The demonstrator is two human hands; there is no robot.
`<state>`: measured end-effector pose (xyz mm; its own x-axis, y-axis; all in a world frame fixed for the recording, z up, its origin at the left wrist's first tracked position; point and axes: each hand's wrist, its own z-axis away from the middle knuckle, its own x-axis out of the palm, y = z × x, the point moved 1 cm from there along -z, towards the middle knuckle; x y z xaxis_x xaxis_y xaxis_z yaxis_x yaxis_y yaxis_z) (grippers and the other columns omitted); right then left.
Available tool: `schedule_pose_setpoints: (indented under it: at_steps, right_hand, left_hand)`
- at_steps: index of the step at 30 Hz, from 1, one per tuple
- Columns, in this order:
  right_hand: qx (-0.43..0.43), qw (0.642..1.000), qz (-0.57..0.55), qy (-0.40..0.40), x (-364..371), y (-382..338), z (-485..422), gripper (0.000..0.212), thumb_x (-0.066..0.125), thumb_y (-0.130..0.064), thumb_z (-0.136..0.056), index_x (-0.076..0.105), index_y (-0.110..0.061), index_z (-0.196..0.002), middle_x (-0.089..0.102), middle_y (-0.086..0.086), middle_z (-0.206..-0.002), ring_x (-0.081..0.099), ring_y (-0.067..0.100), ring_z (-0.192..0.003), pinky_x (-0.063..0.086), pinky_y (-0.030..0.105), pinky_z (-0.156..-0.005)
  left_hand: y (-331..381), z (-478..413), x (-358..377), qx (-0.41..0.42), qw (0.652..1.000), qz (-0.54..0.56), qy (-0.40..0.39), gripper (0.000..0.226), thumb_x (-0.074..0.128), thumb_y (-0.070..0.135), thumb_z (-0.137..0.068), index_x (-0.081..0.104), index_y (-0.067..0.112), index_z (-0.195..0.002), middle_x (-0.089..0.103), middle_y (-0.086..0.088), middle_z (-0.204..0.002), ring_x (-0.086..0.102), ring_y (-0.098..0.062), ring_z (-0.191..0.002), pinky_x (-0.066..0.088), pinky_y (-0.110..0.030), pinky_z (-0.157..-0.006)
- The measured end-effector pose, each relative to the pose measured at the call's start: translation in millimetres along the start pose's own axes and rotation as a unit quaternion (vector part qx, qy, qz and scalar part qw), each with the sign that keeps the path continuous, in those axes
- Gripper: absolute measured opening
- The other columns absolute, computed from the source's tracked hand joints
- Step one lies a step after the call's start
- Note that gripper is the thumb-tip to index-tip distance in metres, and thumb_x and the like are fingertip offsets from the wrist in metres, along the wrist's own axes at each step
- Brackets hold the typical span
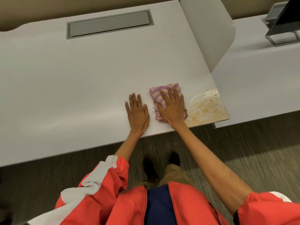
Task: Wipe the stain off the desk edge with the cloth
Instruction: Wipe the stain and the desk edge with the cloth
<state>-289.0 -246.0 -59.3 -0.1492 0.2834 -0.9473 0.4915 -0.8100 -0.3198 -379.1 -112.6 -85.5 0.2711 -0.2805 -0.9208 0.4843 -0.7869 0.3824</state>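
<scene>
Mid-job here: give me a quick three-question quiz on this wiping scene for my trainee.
1. True or false: the right hand presses flat on the striped cloth.
2. Where is the stain? A) beside the cable hatch B) at the desk front right corner C) under the left hand
3. Fill in: the left hand rests flat on the bare ____.

Key:
1. True
2. B; it lies just right of the cloth
3. desk
</scene>
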Motion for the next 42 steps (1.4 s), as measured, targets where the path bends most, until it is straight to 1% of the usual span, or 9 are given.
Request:
schedule_pose_setpoints:
  at_steps: [5,10,16,22,27,33,38,40,42]
  right_hand:
    - [-0.057,0.998,0.027,-0.026,-7.3,25.4,13.3,0.062,0.027,-0.053,-0.093,0.031,-0.030,-0.150,0.024,0.006,-0.161,0.016,0.026,-0.150,0.009,0.053,-0.120]
    - [0.027,1.000,0.013,-0.008,-5.7,11.4,-14.5,0.061,0.031,-0.051,-0.093,0.034,-0.029,-0.150,0.026,0.006,-0.161,0.015,0.028,-0.150,0.009,0.053,-0.121]
    - [-0.059,0.998,0.019,-0.031,-11.5,22.1,33.3,0.061,0.026,-0.052,-0.093,0.035,-0.030,-0.149,0.027,0.006,-0.160,0.017,0.026,-0.150,0.009,0.053,-0.120]
    - [0.034,0.999,0.009,-0.005,-6.5,7.4,8.8,0.059,0.035,-0.049,-0.093,0.036,-0.029,-0.149,0.028,0.004,-0.160,0.017,0.027,-0.150,0.009,0.051,-0.120]
    - [-0.069,0.997,0.004,-0.032,-13.2,22.6,53.8,0.058,0.029,-0.050,-0.095,0.036,-0.030,-0.148,0.029,0.006,-0.160,0.016,0.027,-0.150,0.009,0.054,-0.121]
    - [0.023,1.000,0.016,0.001,-10.2,13.1,21.8,0.062,0.027,-0.053,-0.093,0.035,-0.029,-0.149,0.026,0.004,-0.161,0.014,0.027,-0.150,0.005,0.051,-0.121]
    - [-0.070,0.998,0.007,-0.008,-10.5,28.3,68.1,0.053,0.040,-0.048,-0.097,0.040,-0.028,-0.147,0.035,0.005,-0.157,0.021,0.026,-0.149,0.010,0.053,-0.121]
    - [-0.051,0.998,0.024,-0.009,-17.3,44.7,55.5,0.052,0.037,-0.049,-0.098,0.038,-0.030,-0.147,0.034,0.004,-0.158,0.019,0.025,-0.149,0.011,0.055,-0.121]
    - [0.013,1.000,0.022,-0.002,-19.6,45.6,34.7,0.053,0.036,-0.049,-0.099,0.035,-0.031,-0.149,0.031,0.002,-0.159,0.016,0.025,-0.150,0.009,0.054,-0.121]
  left_hand:
    - [-1.8,1.6,0.8,0.016,1.000,-0.015,-0.017,0.057,0.019,0.032,-0.104,0.011,0.008,-0.155,0.008,-0.013,-0.164,0.000,-0.024,-0.152,-0.006,-0.045,-0.123]
    - [-0.8,0.8,-0.5,0.019,0.999,-0.022,-0.023,0.059,0.016,0.033,-0.103,0.007,0.007,-0.155,0.005,-0.013,-0.164,-0.003,-0.023,-0.152,-0.010,-0.044,-0.122]
    - [-1.8,0.9,-1.0,0.020,0.999,-0.017,-0.026,0.058,0.016,0.034,-0.104,0.008,0.007,-0.155,0.005,-0.013,-0.164,-0.002,-0.024,-0.152,-0.008,-0.045,-0.122]
    - [-0.5,1.2,-0.8,0.020,0.999,-0.023,-0.025,0.058,0.018,0.033,-0.104,0.009,0.007,-0.155,0.006,-0.013,-0.164,-0.001,-0.024,-0.152,-0.006,-0.046,-0.122]
    - [-0.4,1.3,-1.5,0.019,0.999,-0.016,-0.028,0.059,0.021,0.033,-0.104,0.009,0.006,-0.155,0.005,-0.015,-0.163,-0.002,-0.025,-0.152,-0.005,-0.042,-0.123]
    - [-0.4,1.3,-0.9,0.015,0.999,-0.013,-0.028,0.059,0.021,0.034,-0.103,0.010,0.007,-0.155,0.005,-0.015,-0.163,-0.002,-0.025,-0.152,-0.004,-0.042,-0.123]
    - [-1.4,0.9,-0.2,0.021,0.999,-0.017,-0.028,0.059,0.020,0.034,-0.103,0.011,0.007,-0.155,0.006,-0.016,-0.163,-0.001,-0.026,-0.152,-0.004,-0.043,-0.123]
    - [-0.1,1.3,-0.3,0.020,0.999,-0.018,-0.025,0.059,0.021,0.034,-0.103,0.012,0.006,-0.155,0.007,-0.017,-0.163,0.000,-0.027,-0.152,-0.004,-0.042,-0.123]
    - [1.3,1.4,-0.9,0.018,0.999,-0.018,-0.026,0.059,0.021,0.034,-0.103,0.012,0.006,-0.155,0.008,-0.017,-0.163,0.001,-0.027,-0.152,-0.004,-0.042,-0.123]
